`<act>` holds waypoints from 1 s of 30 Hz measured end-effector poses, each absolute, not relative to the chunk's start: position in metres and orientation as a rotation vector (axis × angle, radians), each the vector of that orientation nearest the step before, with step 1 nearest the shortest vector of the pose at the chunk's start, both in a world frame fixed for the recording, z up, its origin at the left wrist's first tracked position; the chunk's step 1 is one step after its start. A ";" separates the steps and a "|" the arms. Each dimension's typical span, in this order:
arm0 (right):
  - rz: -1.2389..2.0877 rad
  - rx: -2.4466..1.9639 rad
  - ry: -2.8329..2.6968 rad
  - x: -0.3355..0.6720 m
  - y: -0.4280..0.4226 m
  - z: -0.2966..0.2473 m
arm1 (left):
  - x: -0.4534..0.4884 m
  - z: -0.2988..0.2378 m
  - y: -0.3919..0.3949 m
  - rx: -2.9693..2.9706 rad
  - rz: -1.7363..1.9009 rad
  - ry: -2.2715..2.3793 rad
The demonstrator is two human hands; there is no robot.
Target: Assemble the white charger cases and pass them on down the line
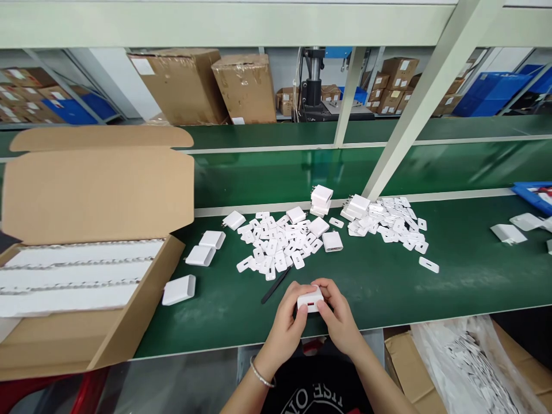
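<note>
Between my two hands is a white USB charger [309, 299], its port face turned toward me and a reddish slot showing in it. My left hand [288, 315] grips its left side, thumb on the near face. On the other side my right hand [338, 317] closes round it in the same way. Black tweezers [276, 286] lie on the green bench just beyond my left hand. Farther off spreads a pile of small white slotted cover plates [278, 241], with several white chargers [333, 241] around and on it.
An open cardboard box [142, 310] holding rows of white pieces stands at the left. A second heap of cover plates [394, 221] lies right of centre, by a slanted post [414, 121]. Below the bench edge at right is a bag of small parts [478, 368].
</note>
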State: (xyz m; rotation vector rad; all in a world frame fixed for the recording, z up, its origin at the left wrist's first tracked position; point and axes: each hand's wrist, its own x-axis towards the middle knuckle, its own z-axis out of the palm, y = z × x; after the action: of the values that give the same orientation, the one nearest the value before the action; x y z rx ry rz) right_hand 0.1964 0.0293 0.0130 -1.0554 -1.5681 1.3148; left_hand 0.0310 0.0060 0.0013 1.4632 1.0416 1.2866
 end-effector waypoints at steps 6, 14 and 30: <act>1.141 -1.065 -1.545 0.193 0.028 0.007 | 0.029 -0.006 0.003 1.498 1.360 1.056; 1.003 -1.146 -1.747 0.189 0.031 0.014 | 0.028 -0.006 -0.001 1.477 1.336 1.066; 1.020 -1.179 -1.802 0.189 0.032 0.022 | 0.030 0.000 0.002 1.601 1.404 1.140</act>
State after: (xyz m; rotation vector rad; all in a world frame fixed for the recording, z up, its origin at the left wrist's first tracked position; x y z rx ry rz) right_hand 0.1894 0.0321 0.0221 -1.1787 -1.8017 1.0201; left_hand 0.0300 0.0025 0.0004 1.6006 1.1405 1.4038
